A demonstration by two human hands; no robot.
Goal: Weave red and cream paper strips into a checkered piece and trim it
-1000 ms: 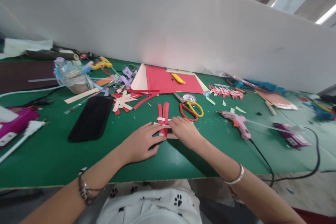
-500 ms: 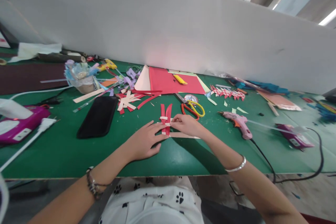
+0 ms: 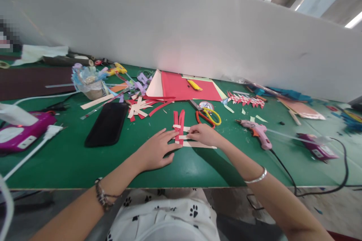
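Observation:
Two upright red paper strips (image 3: 181, 118) cross several cream paper strips (image 3: 198, 144) in a small weave on the green table. My left hand (image 3: 158, 147) lies spread at its left side, fingertips pressing the red strips and their crossings. On the other side my right hand (image 3: 205, 134) has its fingers pinched on the middle cream strip (image 3: 183, 137), just right of the red ones. The lowest cream strip reaches out to the right under that hand. Behind my right hand lie scissors (image 3: 217, 117) with red and yellow handles.
A black phone (image 3: 106, 124) and loose cut strips (image 3: 138, 108) lie to the left. Red sheets (image 3: 175, 86) with a yellow cutter (image 3: 195, 85) are at the back. A pink glue gun (image 3: 258, 131) with a cord and a purple power block (image 3: 318, 147) stand right.
My right hand has shifted slightly right, drawing away from the red strips. More of the middle and upper cream strips shows beside them. My left hand stays on the weave.

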